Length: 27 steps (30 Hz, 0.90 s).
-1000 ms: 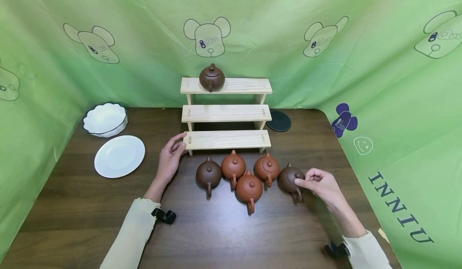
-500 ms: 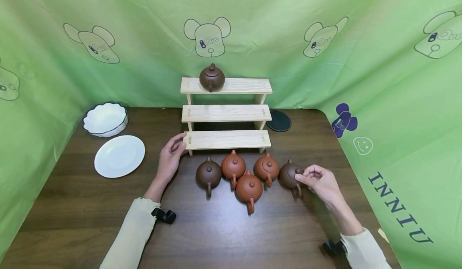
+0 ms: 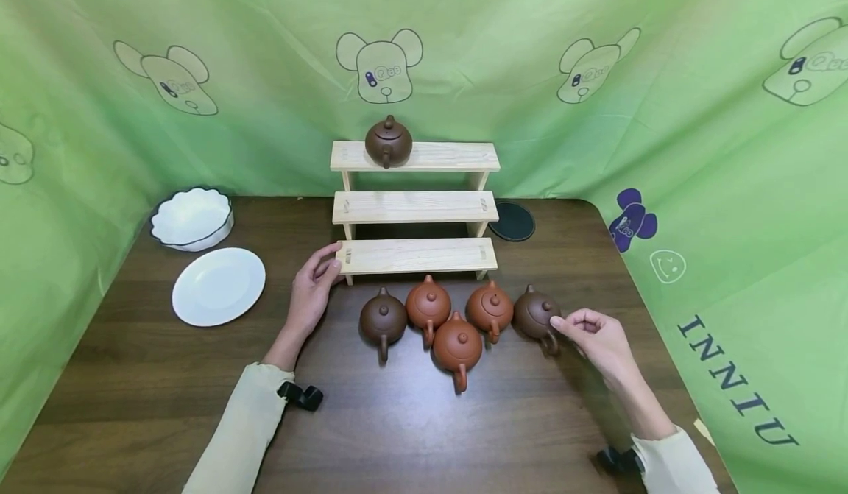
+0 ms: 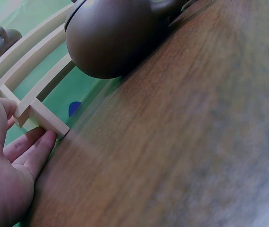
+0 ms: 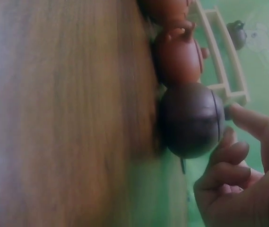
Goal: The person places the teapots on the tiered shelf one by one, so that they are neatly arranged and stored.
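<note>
At the left end of the lowest step of the three-tier wooden display stand (image 3: 414, 257), my left hand (image 3: 310, 291) grips the plank; in the left wrist view fingers (image 4: 39, 147) touch the stand's leg. My right hand (image 3: 599, 343) is at the right side of a dark brown teapot (image 3: 532, 314). In the right wrist view its thumb tip meets the lid knob, with a gap between thumb and forefinger. Beside that pot stand several orange-brown teapots (image 3: 457, 343), and another dark teapot (image 3: 383, 321) is at the row's left. One dark teapot (image 3: 388, 143) sits on the top step.
A white scalloped bowl (image 3: 193, 220) and a white plate (image 3: 218, 286) lie on the left of the brown wooden table (image 3: 397, 442). Behind the stand's right side is a dark round coaster (image 3: 513, 221). Green printed cloth (image 3: 278, 74) encloses the back and sides.
The right-hand dark teapot has slid slightly away from me on the table. My right hand has shifted a little to the right of its knob. The left hand stays put.
</note>
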Motion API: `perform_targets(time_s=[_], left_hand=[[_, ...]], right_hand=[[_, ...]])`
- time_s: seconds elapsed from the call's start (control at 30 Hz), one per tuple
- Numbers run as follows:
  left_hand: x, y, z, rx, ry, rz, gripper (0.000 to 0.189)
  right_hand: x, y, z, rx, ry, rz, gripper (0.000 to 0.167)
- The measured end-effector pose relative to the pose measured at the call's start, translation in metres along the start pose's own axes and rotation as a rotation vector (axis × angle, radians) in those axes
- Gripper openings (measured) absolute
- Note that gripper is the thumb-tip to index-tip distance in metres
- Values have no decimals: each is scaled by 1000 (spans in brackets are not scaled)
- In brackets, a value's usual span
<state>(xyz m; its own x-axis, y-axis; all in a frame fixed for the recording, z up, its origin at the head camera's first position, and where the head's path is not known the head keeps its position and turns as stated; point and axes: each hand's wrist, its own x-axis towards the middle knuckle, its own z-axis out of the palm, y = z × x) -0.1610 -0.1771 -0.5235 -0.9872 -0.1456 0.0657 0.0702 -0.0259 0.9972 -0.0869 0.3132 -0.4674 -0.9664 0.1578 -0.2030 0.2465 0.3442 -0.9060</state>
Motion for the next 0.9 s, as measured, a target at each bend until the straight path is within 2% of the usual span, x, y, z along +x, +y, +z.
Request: perform_targets(time_s=[0.1,0.23,0.37,0.63,0.9], left_hand=[[0,0,-1,9,-1,5,38],[-1,0,-2,13,3,7,37],[0,-1,-1,6,4,4,38],[-1,-1,-1,-14,-2,8,38],[-1,-1,0,-7,6,4,37]], right_hand=[[-3,2,-4,-70,-57,34,24],[-5,5,-3,-68,-119,72,22],[-6,9,-2,-32,-192,104,22],[-4,14,-2,71,-376,115,31],[-2,19,-3,182,-469,95,38]])
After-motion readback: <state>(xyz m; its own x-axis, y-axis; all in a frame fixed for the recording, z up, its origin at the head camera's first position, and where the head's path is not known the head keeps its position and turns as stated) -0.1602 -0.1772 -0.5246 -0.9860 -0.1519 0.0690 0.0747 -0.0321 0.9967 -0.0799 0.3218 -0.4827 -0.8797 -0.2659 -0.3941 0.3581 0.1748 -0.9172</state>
